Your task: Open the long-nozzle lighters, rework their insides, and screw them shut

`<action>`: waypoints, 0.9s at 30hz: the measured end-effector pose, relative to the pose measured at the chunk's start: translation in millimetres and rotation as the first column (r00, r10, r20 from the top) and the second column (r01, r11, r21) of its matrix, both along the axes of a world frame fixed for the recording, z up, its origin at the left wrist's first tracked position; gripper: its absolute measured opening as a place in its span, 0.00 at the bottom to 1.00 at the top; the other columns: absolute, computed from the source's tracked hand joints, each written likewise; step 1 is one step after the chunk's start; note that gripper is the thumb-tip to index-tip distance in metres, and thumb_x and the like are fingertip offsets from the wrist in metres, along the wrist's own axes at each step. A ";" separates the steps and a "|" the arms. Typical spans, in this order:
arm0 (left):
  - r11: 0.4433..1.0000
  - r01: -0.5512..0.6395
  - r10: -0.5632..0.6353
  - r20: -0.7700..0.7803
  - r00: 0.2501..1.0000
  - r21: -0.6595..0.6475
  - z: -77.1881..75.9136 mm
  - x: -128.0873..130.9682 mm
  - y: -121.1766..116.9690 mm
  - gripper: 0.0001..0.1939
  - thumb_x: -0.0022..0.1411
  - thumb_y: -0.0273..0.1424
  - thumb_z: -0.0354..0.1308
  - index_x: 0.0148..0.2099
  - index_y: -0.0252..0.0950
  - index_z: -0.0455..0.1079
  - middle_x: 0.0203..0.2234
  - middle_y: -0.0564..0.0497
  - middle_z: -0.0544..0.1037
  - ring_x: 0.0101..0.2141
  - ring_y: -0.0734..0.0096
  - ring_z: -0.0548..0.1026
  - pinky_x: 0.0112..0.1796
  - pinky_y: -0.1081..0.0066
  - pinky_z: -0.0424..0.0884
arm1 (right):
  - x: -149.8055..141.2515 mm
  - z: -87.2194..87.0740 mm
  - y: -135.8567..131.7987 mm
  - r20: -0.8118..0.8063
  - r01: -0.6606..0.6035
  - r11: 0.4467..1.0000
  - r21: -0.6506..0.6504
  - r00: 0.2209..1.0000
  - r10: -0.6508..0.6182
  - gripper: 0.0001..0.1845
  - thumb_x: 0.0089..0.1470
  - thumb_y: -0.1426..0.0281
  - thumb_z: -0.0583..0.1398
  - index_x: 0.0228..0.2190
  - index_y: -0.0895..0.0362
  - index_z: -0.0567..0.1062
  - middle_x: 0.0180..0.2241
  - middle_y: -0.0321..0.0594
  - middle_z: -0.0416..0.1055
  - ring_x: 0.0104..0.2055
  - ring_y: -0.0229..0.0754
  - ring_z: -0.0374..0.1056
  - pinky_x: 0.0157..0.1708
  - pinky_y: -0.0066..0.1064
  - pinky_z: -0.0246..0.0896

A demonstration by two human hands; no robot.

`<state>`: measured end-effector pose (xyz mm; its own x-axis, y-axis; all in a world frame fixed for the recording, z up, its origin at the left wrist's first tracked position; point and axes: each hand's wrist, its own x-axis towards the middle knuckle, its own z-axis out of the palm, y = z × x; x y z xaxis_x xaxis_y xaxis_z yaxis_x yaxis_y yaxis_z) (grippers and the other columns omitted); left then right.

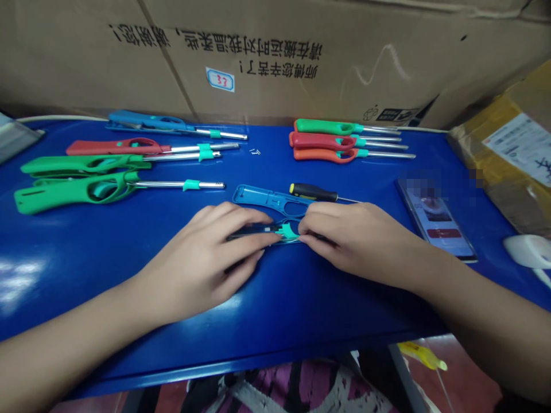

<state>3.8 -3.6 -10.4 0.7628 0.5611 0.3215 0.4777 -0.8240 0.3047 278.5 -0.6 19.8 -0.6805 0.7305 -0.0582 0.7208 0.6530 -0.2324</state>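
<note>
Lighter parts (pixel 289 231), teal and dark, lie between our fingertips, both ends hidden. Our right hand (pixel 350 238) pinches them narrowly; our left hand (pixel 210 261) bends over their other side, its hold too obscured to tell. Beyond our fingers lie blue shell (pixel 263 197), partly covered, and screwdriver (pixel 315 193).

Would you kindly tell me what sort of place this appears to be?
Probably a workbench for small handwork: a screwdriver and a blue casing half lie on the blue table, with long-nosed lighters lined up nearby.
</note>
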 end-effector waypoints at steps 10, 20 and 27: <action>0.984 -0.040 0.057 0.096 0.994 -0.174 12.4 -11.8 16.9 0.09 0.73 0.31 0.59 0.47 0.40 0.83 0.39 0.50 0.84 0.40 0.68 0.80 0.42 0.69 0.77 | 4.1 0.6 2.2 0.010 -0.003 1.000 -0.014 1.000 0.003 0.10 0.70 0.70 0.55 0.37 0.55 0.75 0.38 0.39 0.77 0.37 0.42 0.71 0.30 0.35 0.49; 0.922 -0.087 0.156 0.158 0.975 -0.376 2.3 -14.1 20.9 0.08 0.71 0.36 0.64 0.47 0.43 0.84 0.39 0.52 0.84 0.37 0.73 0.82 0.39 0.75 0.78 | 8.7 -6.2 9.7 -0.238 0.085 0.996 -0.016 0.967 -0.087 0.09 0.69 0.72 0.57 0.40 0.56 0.78 0.40 0.40 0.78 0.41 0.41 0.72 0.39 0.33 0.61; 0.968 -0.108 0.149 0.173 0.974 -0.228 6.3 -11.1 15.6 0.09 0.71 0.33 0.63 0.51 0.41 0.82 0.42 0.50 0.82 0.40 0.71 0.81 0.42 0.71 0.77 | 10.8 -14.7 15.1 -0.104 0.163 0.984 0.068 0.982 -0.155 0.08 0.67 0.70 0.58 0.43 0.55 0.78 0.47 0.43 0.73 0.40 0.43 0.72 0.37 0.33 0.62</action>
